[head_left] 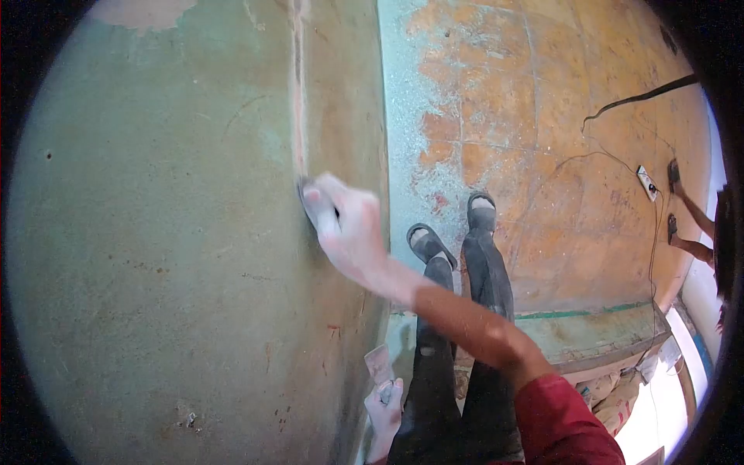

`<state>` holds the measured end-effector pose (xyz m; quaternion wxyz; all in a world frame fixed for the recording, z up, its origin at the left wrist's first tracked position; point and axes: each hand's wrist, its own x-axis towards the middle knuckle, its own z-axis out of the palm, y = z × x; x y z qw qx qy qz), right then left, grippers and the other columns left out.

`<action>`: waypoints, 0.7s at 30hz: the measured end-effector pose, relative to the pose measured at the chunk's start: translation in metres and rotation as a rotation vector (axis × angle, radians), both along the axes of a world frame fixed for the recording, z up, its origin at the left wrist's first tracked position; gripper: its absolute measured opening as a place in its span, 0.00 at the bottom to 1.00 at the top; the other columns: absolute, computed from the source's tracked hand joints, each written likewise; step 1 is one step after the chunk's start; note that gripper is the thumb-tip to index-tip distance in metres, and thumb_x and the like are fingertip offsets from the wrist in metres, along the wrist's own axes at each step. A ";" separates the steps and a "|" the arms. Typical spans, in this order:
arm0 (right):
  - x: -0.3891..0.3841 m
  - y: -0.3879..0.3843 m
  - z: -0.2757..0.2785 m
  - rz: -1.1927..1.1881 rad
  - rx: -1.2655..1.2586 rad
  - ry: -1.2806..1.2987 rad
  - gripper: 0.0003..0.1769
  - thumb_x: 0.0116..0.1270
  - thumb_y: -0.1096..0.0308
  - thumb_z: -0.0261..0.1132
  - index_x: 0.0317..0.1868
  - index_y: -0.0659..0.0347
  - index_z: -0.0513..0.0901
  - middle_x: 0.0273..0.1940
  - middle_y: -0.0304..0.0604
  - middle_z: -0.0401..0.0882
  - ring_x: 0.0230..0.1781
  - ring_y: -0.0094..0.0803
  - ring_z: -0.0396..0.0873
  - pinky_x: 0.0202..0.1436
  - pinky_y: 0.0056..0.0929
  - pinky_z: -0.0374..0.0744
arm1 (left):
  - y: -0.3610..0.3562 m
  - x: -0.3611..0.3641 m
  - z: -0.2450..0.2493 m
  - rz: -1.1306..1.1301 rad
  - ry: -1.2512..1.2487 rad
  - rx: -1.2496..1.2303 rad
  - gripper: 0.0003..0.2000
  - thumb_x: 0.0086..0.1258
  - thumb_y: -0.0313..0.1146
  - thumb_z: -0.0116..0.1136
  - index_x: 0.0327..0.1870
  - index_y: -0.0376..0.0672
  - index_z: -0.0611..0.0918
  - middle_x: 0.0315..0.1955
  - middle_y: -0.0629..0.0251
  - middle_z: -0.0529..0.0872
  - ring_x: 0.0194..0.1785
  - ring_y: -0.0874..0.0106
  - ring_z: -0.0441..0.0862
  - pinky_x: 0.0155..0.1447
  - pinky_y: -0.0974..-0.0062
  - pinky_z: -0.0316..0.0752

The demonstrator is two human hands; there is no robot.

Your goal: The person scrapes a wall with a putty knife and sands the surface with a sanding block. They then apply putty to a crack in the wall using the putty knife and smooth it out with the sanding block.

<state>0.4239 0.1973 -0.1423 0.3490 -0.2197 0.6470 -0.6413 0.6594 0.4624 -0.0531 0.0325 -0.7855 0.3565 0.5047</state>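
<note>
My right hand point(350, 225) is closed and pressed up to the green wall point(178, 217), at the lower end of a pale vertical strip point(297, 101). Between its fingers and the wall shows the edge of a thin dark grey piece point(305, 194); I cannot tell what kind of piece it is. White dust coats this hand. Lower down, beside my legs, my left hand point(384, 411) is wrapped round the handle of a putty knife point(378, 363). Its broad blade points up and away from the hand, near the wall's base.
My sandalled feet point(453, 232) stand on an orange tiled floor point(558, 194) spattered with pale dust along the wall. A power strip point(646, 184) and cables lie to the right. Another person's feet point(674, 201) are at the far right. Sacks point(620, 403) lie past a low ledge point(589, 341).
</note>
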 end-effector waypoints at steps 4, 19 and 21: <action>-0.036 -0.053 -0.012 -0.183 -0.055 0.085 0.08 0.67 0.76 0.58 0.39 0.66 0.84 0.33 0.58 0.84 0.36 0.49 0.86 0.41 0.38 0.81 | -0.003 0.003 0.004 -0.104 -0.014 0.003 0.18 0.72 0.36 0.63 0.21 0.40 0.74 0.15 0.77 0.67 0.22 0.84 0.63 0.26 0.75 0.57; 0.012 0.020 0.003 0.098 0.043 0.099 0.06 0.67 0.75 0.59 0.35 0.66 0.82 0.31 0.60 0.82 0.33 0.54 0.84 0.38 0.42 0.79 | -0.004 0.000 0.007 -0.047 0.035 -0.039 0.16 0.72 0.34 0.63 0.22 0.42 0.75 0.13 0.73 0.73 0.15 0.82 0.70 0.21 0.78 0.63; -0.005 -0.014 -0.008 -0.056 -0.058 0.168 0.08 0.71 0.72 0.60 0.33 0.66 0.81 0.29 0.61 0.79 0.31 0.55 0.82 0.36 0.42 0.78 | 0.000 0.010 -0.001 -0.103 0.010 -0.060 0.16 0.72 0.34 0.63 0.22 0.42 0.75 0.13 0.73 0.73 0.15 0.82 0.70 0.21 0.78 0.63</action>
